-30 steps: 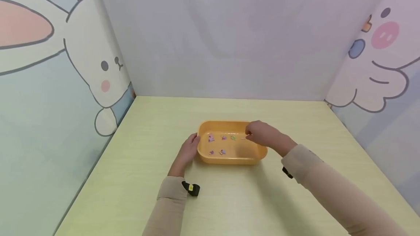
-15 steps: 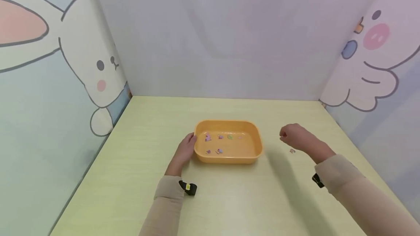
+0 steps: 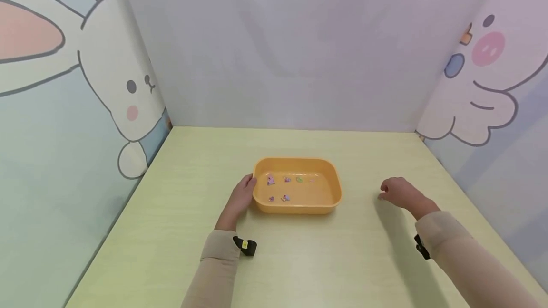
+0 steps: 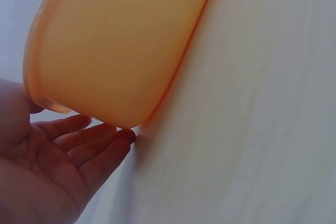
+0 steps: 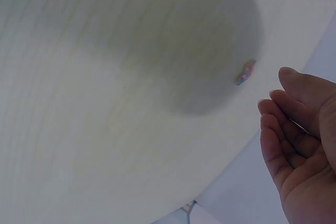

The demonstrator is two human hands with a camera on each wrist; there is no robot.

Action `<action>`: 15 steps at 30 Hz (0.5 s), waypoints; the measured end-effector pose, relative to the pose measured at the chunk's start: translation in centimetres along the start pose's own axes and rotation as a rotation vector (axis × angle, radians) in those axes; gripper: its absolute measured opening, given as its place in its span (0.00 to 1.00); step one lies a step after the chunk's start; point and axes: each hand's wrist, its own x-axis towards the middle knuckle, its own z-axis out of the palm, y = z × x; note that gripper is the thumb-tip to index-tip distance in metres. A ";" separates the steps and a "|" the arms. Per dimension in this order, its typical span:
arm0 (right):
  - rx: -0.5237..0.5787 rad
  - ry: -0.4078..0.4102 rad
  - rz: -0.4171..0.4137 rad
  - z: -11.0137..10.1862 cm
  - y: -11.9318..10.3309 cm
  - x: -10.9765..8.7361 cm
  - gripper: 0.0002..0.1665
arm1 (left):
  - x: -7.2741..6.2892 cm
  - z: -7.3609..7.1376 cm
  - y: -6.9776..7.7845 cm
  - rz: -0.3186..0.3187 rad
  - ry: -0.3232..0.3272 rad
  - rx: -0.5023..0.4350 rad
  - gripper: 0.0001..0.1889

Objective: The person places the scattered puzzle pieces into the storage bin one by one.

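In the head view my left hand (image 3: 241, 201) grips the left end of a shallow orange plastic tray (image 3: 295, 209). The left wrist view shows its fingers (image 4: 102, 150) against the tray's outer wall, with the thumb partly hidden at the rim. To the tray's right, my right hand (image 3: 402, 192) hovers low over the table, fingers loosely bent and holding nothing. A small flat colourful piece (image 5: 245, 72) lies on the table just beyond its fingertips in the right wrist view; in the head view the hand nearly covers it.
Several small pieces lie spread in the tray, among them a larger purple one (image 3: 271, 180), a green one (image 3: 299, 180) and a bluish one (image 3: 285, 198). The pale table (image 3: 205, 156) meets a plain backdrop (image 3: 295, 61) and cartoon-printed side panels (image 3: 124, 94).
My right hand has moved from over the tray's right end out to the right, then down close to the small piece on the table. My left hand stays on the tray.
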 end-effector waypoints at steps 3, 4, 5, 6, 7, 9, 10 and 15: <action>-0.004 0.011 0.004 0.6 0.7 0.1 0.11 | 0.0 0.0 0.0 -0.003 -0.006 -0.005 0.28; -0.005 0.011 0.003 0.8 0.8 0.1 0.10 | 0.0 0.0 0.0 -0.003 -0.006 -0.002 0.28; -0.002 0.008 0.005 1.0 1.0 0.1 0.09 | 0.0 0.0 0.0 -0.006 -0.006 0.000 0.28; 0.004 0.005 0.009 1.1 1.0 0.2 0.09 | 0.0 0.0 0.0 -0.009 -0.007 0.002 0.28; 0.006 0.004 0.010 1.3 1.1 0.2 0.08 | 0.0 0.0 0.0 -0.012 -0.008 0.003 0.29; 0.007 0.005 0.011 1.5 1.2 0.2 0.08 | -0.1 0.0 0.0 -0.018 -0.008 0.005 0.29; 0.011 0.008 0.013 1.6 1.2 0.2 0.08 | -0.1 0.0 0.0 -0.019 -0.007 0.005 0.29; 0.025 0.041 0.003 1.8 1.0 0.1 0.13 | -0.2 0.0 0.1 -0.005 -0.001 0.011 0.29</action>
